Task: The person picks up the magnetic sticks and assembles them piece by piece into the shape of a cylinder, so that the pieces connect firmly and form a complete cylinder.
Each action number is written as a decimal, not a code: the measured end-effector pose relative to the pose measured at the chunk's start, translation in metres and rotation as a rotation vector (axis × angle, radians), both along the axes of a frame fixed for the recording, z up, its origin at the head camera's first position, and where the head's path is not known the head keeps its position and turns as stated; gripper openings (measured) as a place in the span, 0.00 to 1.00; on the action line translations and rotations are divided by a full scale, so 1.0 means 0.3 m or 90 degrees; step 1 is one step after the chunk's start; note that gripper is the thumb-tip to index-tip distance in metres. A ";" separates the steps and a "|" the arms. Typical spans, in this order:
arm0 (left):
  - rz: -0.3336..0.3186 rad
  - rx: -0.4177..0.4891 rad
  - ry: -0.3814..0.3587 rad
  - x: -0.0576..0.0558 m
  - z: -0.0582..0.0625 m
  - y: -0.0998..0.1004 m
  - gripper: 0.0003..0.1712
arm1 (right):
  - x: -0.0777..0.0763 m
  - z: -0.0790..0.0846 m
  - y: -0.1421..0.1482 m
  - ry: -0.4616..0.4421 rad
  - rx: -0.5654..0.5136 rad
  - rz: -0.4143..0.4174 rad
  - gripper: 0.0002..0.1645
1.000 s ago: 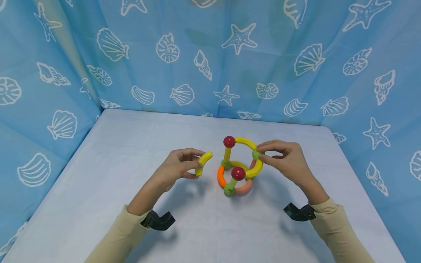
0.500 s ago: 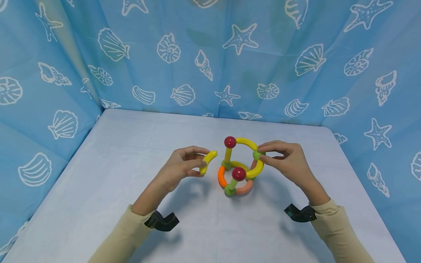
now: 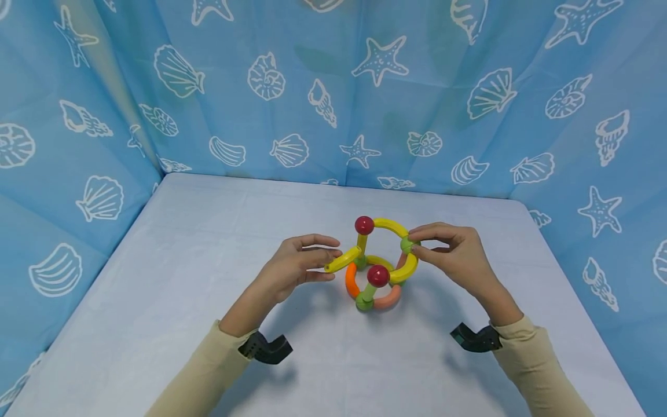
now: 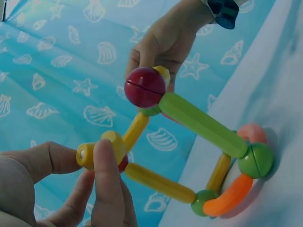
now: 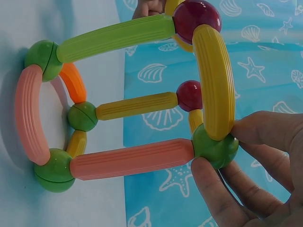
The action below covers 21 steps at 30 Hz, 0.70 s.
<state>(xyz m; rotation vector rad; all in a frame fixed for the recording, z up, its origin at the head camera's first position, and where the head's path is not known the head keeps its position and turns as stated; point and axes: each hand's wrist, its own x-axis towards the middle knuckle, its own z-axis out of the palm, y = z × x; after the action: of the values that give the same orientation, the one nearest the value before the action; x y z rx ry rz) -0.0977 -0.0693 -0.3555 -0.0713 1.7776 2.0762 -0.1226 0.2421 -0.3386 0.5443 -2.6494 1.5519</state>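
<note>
A frame of magnetic building rods and balls stands on the table: green balls and curved rods form its base, including an orange rod. Upright rods carry two red balls and a green ball at the top. Yellow curved rods join that green ball to the red ones. My right hand pinches the green ball between thumb and fingers. My left hand holds a loose yellow curved rod by its fingers, left of the frame, the rod's far end overlapping the far upright rod below its red ball.
The white-covered table spreads out around the frame. A blue curtain with white shells and starfish hangs behind it and along both sides. Each wrist wears a dark camera mount over a beige sleeve.
My left hand has moved right toward the frame, and its yellow curved rod has turned from steep to flatter, pointing at the frame. The right hand and the frame have hardly moved.
</note>
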 end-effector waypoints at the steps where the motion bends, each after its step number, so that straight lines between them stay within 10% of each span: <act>1: -0.005 0.012 -0.007 0.000 -0.003 -0.002 0.17 | 0.000 0.001 -0.001 0.000 0.000 0.000 0.10; 13: -0.040 0.139 -0.090 0.030 -0.063 -0.062 0.26 | -0.002 0.009 -0.003 -0.008 0.003 -0.005 0.11; 21: -0.044 0.121 -0.072 0.044 -0.084 -0.070 0.31 | 0.001 0.002 -0.007 -0.013 0.006 -0.007 0.11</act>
<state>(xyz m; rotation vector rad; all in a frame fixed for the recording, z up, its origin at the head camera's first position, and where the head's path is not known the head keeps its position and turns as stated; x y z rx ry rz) -0.0845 -0.0903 -0.3806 -0.0702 1.4908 2.1357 -0.1225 0.2399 -0.3379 0.5161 -2.6708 1.5509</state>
